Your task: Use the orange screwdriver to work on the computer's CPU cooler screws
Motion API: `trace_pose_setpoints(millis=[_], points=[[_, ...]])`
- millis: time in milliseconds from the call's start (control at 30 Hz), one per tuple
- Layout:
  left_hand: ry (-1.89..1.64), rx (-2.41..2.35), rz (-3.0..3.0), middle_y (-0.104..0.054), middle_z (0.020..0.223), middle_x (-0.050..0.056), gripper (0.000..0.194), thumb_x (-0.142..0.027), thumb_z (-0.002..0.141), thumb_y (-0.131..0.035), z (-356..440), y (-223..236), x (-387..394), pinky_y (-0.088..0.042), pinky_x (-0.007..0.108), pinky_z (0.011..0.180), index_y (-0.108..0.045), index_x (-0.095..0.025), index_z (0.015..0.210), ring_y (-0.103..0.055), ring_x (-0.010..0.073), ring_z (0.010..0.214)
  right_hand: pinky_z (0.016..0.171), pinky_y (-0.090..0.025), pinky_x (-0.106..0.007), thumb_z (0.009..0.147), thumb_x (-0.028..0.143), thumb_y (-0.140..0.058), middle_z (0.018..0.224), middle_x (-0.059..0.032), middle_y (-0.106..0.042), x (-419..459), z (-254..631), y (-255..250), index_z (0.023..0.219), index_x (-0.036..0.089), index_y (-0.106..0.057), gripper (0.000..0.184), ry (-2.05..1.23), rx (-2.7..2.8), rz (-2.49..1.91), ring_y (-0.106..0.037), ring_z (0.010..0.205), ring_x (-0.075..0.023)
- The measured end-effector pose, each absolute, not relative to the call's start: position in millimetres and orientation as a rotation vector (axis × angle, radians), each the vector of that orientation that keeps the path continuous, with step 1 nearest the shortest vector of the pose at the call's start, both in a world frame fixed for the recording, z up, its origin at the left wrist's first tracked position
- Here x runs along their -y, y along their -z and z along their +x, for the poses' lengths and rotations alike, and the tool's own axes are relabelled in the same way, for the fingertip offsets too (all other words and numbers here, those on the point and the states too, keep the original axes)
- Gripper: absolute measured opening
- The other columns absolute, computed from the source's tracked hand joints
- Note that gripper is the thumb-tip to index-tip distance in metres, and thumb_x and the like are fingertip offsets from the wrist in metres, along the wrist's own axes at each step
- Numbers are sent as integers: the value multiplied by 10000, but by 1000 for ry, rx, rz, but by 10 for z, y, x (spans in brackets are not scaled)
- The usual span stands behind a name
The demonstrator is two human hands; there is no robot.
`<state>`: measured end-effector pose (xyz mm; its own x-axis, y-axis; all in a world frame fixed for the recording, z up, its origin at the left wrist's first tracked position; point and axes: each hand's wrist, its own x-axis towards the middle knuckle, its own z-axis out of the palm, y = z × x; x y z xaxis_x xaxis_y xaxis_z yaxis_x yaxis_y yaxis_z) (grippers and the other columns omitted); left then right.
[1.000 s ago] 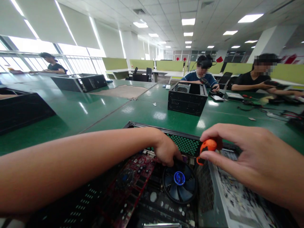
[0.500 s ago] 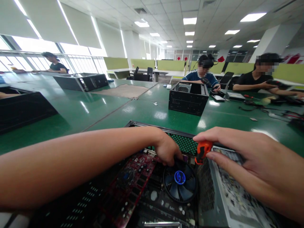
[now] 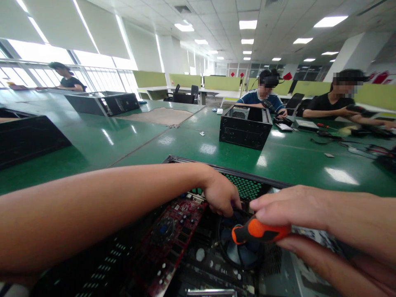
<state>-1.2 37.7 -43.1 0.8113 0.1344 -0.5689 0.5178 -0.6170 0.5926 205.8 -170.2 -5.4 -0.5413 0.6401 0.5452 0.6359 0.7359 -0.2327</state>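
An open computer case (image 3: 260,178) lies in front of me with a red circuit card (image 3: 173,231) and a black cooler fan (image 3: 238,253) inside. My left hand (image 3: 221,194) reaches down into the case at the fan's far edge, fingers curled on something I cannot make out. My right hand (image 3: 297,214) grips an orange-and-black screwdriver (image 3: 258,232) by its handle, lying nearly level above the fan.
A second open black case (image 3: 246,128) stands on the green table (image 3: 148,144) ahead. Two people sit at the far right with cables and parts. More black cases lie at left, and another person sits by the windows.
My right hand has dropped and swung left, turning the screwdriver from upright to lying level over the fan. My left hand has stayed at the fan's edge.
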Motion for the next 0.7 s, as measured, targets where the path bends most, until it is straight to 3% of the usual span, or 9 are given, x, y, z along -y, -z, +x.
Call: trace_pose_setpoints(millis=[67, 133, 200, 333, 700], points=[[723, -452, 2130, -783, 787, -26, 161, -231, 753, -824, -13, 457, -403, -702, 406, 907, -888, -275, 894, -779, 298, 943, 973, -782, -202, 1342, 443, -651, 1294, 114, -998, 1719, 2085, 82, 1465, 444, -717, 140, -22, 2312, -935, -1011, 1125, -156], [760, -449, 2087, -758, 793, -22, 124, -225, 760, -799, -11, 466, -415, -696, 411, 920, -854, -268, 862, -753, 293, 956, 934, -796, -224, 1314, 415, -689, 1278, 106, -1005, 1730, 2092, 124, 1499, 463, -773, 208, -40, 2310, -927, -1015, 1094, -178], [751, -461, 2071, -738, 789, -21, 88, -219, 760, -782, -6, 460, -414, -692, 418, 928, -808, -269, 827, -736, 290, 954, 865, -818, -278, 1245, 427, -785, 1219, 63, -1018, 1735, 2076, 159, 1511, 473, -869, 283, -74, 2276, -938, -1020, 1059, -244], [759, -464, 2074, -723, 781, -22, 90, -211, 760, -767, 9, 433, -396, -689, 429, 933, -781, -278, 819, -727, 293, 944, 895, -850, -413, 1102, 543, -949, 1111, -32, -1014, 1718, 2039, 169, 1424, 457, -1001, 337, -134, 2187, -973, -1007, 1153, -394], [775, -443, 2100, -719, 756, -19, 97, -177, 778, -767, 21, 405, -395, -663, 416, 897, -758, -273, 773, -704, 280, 886, 902, -841, -418, 1085, 569, -943, 1081, -52, -983, 1606, 2028, 107, 1309, 440, -1009, 267, -94, 2184, -980, -987, 1127, -393]])
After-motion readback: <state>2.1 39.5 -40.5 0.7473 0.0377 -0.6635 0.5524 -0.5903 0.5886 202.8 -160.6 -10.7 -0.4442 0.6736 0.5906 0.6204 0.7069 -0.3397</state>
